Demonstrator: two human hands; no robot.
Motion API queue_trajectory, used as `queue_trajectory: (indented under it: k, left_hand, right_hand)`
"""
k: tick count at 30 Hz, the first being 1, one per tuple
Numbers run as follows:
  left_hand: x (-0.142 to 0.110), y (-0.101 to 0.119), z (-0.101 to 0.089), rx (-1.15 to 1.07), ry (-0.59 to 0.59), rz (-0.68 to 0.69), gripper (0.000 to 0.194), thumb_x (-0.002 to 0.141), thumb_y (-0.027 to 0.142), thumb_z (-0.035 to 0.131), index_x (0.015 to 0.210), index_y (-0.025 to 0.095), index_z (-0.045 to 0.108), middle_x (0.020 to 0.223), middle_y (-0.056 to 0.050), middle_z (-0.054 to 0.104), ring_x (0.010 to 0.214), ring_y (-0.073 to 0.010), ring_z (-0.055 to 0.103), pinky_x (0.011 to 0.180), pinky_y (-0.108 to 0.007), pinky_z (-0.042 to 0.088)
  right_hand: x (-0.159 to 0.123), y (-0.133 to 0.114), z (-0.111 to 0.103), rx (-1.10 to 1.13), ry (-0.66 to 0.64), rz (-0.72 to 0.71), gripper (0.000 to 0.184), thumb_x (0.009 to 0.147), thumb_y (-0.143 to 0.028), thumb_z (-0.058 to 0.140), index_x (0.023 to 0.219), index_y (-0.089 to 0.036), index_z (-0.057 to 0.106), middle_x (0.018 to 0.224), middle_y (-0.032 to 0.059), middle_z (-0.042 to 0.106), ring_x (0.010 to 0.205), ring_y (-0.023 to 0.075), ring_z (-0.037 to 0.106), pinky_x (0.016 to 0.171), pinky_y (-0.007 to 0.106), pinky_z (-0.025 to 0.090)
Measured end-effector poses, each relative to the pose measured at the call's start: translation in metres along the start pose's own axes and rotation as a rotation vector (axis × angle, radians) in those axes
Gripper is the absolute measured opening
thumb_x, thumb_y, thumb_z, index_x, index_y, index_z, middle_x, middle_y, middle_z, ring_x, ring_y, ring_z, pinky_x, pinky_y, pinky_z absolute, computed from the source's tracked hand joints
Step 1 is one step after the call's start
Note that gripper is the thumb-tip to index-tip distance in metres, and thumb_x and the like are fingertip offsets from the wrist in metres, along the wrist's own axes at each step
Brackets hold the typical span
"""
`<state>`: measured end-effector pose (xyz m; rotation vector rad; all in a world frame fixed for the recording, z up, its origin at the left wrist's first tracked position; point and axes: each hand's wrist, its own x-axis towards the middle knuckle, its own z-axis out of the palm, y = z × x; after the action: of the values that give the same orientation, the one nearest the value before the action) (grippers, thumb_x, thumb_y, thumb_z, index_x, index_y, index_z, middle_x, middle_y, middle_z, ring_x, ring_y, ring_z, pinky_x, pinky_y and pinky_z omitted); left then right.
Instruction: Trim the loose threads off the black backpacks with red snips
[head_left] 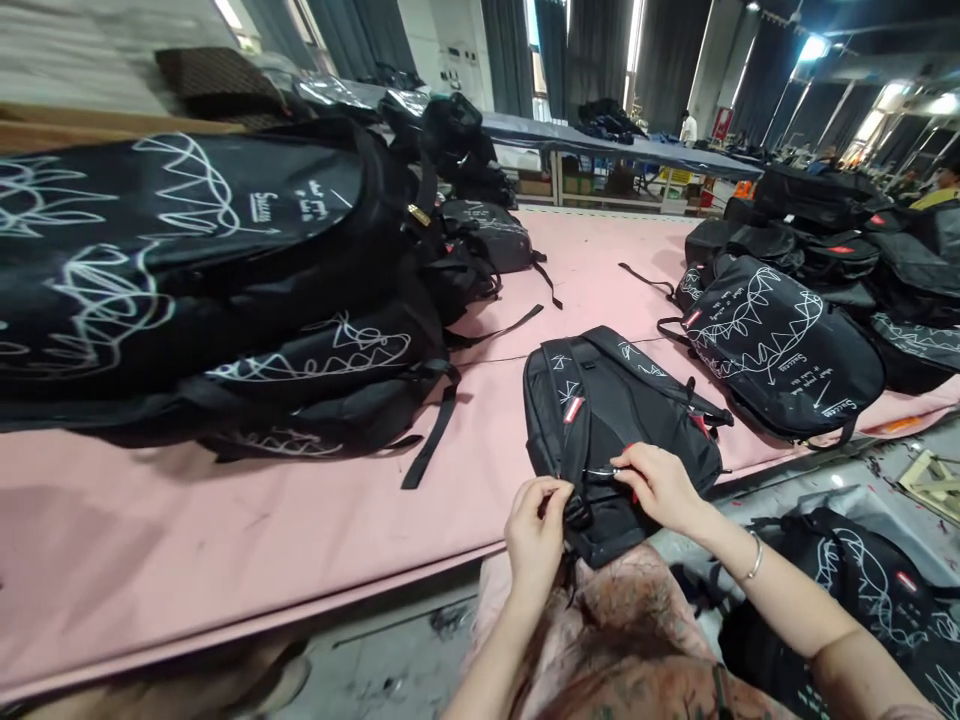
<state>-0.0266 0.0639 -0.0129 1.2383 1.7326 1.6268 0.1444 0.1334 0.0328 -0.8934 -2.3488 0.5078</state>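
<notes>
A black backpack [611, 420] with white scribble print and a small red tag lies at the near edge of the pink table [225, 530], its lower end hanging over toward my lap. My left hand [536, 530] is closed, pinching the backpack's shoulder strap near a buckle. My right hand [660, 485] is closed too, holding small metal scissors [604, 470] whose blades point left at the strap. The two hands sit a few centimetres apart over the same strap.
A tall stack of the same black backpacks [210, 280] fills the table's left side. More backpacks [784, 345] lie at the right and in a heap on the floor [862, 590]. Other tables and a person in white [688, 127] are far back.
</notes>
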Motion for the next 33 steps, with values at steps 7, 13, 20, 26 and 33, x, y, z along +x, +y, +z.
queue_trajectory:
  k: [7,13,20,26,33]
  left_hand:
    - [0.0,0.0,0.004,-0.029,0.022,0.011,0.017,0.076,0.032,0.052,0.068,0.019,0.057,0.074,-0.002,0.056,0.075,-0.0166,0.053,0.072,-0.028,0.042]
    - [0.0,0.001,0.007,-0.107,0.019,-0.066,0.015,0.072,0.031,0.057,0.065,0.018,0.059,0.074,-0.002,0.057,0.076,-0.0167,0.054,0.075,-0.029,0.042]
    - [0.0,0.001,0.0,-0.397,0.019,-0.356,0.046,0.079,0.058,0.041,0.08,0.014,0.054,0.076,-0.006,0.061,0.067,-0.0186,0.063,0.062,-0.032,0.051]
    - [-0.006,-0.005,-0.007,-0.318,-0.104,-0.296,0.043,0.071,0.049,0.061,0.097,0.015,0.06,0.084,-0.005,0.062,0.072,-0.0146,0.058,0.064,-0.025,0.048]
    - [-0.001,-0.003,-0.002,-0.049,-0.145,-0.076,0.021,0.075,0.037,0.057,0.068,0.017,0.061,0.071,-0.003,0.059,0.071,-0.0158,0.054,0.066,-0.026,0.041]
  right_hand:
    - [0.022,-0.008,-0.018,-0.112,-0.253,-0.129,0.008,0.088,-0.022,0.052,0.091,-0.018,0.057,0.086,0.0041,0.061,0.081,0.0178,0.057,0.072,0.027,0.042]
    - [0.032,-0.014,-0.022,-0.281,-0.372,-0.172,0.005,0.086,-0.021,0.055,0.087,-0.018,0.058,0.082,0.0039,0.061,0.079,0.0176,0.057,0.068,0.025,0.039]
    - [0.024,0.001,-0.015,-0.183,-0.315,-0.11,0.003,0.088,-0.019,0.053,0.088,-0.017,0.057,0.084,0.0022,0.062,0.08,0.0147,0.057,0.071,0.023,0.04]
    - [0.026,0.007,-0.016,-0.136,-0.337,-0.106,0.004,0.085,-0.018,0.057,0.089,-0.017,0.057,0.087,0.002,0.063,0.082,0.0152,0.059,0.072,0.023,0.042]
    - [0.032,0.002,-0.015,-0.139,-0.431,-0.13,0.005,0.084,-0.019,0.059,0.089,-0.018,0.059,0.088,0.0025,0.065,0.082,0.0156,0.06,0.072,0.023,0.042]
